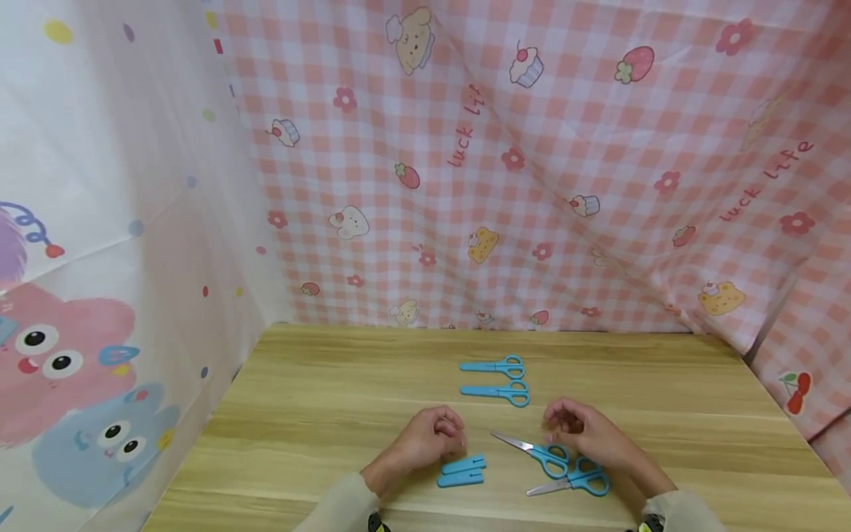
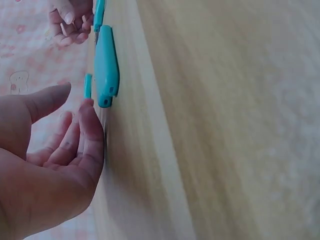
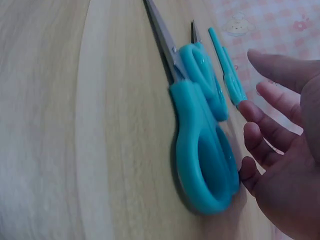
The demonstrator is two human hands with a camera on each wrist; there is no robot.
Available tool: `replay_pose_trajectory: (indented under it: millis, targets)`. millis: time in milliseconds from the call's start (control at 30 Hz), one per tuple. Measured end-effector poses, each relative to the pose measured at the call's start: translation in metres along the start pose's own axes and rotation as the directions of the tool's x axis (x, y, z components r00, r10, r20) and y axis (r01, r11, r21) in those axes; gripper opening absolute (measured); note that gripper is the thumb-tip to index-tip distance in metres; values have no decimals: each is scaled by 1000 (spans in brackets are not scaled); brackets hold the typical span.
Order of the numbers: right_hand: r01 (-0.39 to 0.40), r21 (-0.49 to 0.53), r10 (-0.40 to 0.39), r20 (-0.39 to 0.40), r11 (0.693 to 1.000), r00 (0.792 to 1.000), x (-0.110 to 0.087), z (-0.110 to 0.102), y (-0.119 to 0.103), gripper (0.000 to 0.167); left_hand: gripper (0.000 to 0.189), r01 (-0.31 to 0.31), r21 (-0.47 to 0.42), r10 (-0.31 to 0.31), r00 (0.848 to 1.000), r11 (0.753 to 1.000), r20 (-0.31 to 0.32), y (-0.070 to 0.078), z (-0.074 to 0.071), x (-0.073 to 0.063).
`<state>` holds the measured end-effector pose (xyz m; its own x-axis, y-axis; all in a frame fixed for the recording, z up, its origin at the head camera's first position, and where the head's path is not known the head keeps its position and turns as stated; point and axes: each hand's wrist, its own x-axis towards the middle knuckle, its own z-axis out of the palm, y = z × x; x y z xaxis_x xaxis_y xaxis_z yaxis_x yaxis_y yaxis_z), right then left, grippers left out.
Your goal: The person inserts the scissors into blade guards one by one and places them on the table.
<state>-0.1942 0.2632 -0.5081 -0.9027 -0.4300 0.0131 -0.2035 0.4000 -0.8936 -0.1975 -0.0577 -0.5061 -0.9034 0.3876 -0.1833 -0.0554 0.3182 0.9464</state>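
Observation:
Two pairs of blue-handled scissors lie bare-bladed on the table in the head view: a farther pair (image 1: pixel 534 449) and a nearer pair (image 1: pixel 564 484), their handles close together. My right hand (image 1: pixel 588 428) is just beside those handles, fingers loosely bent and holding nothing; the right wrist view shows the same hand (image 3: pixel 285 135) right of the scissors (image 3: pixel 186 100). Two blue blade covers (image 1: pixel 464 465) (image 2: pixel 106 60) lie side by side at the left. Close to them is my left hand (image 1: pixel 428 436), its fingers loosely curved around nothing; in its wrist view, thumb and fingertips stand apart.
Farther back, two more blue scissors, one behind (image 1: pixel 488 366) and one in front (image 1: pixel 492 391), lie parallel with covers on their blades. The wooden table (image 1: pixel 319 391) meets a pink checked cloth (image 1: pixel 425 281) at its back edge. A white patterned cloth (image 1: pixel 166 295) hangs at the left.

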Motion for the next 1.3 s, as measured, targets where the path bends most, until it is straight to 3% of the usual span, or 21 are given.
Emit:
replay_pose_trajectory:
  millis: [233, 467, 800, 1300]
  targets:
    - [54, 53, -61, 155, 997, 986, -4, -1, 10, 29, 23, 22, -11, -21, 994, 1000, 107, -3, -3, 1]
    - [12, 44, -20, 200, 999, 980, -4, -1, 14, 33, 26, 17, 18, -20, 985, 1000, 173, -4, -8, 2]
    - [28, -71, -16, 163, 997, 986, -8, 0, 12, 35, 30, -2, 40, -6, 981, 999, 192, -3, -8, 4]
    - [47, -99, -32, 148, 994, 988, -9, 1, 13, 40, 33, -19, 101, 0, 984, 995, 181, -1, -4, 1]
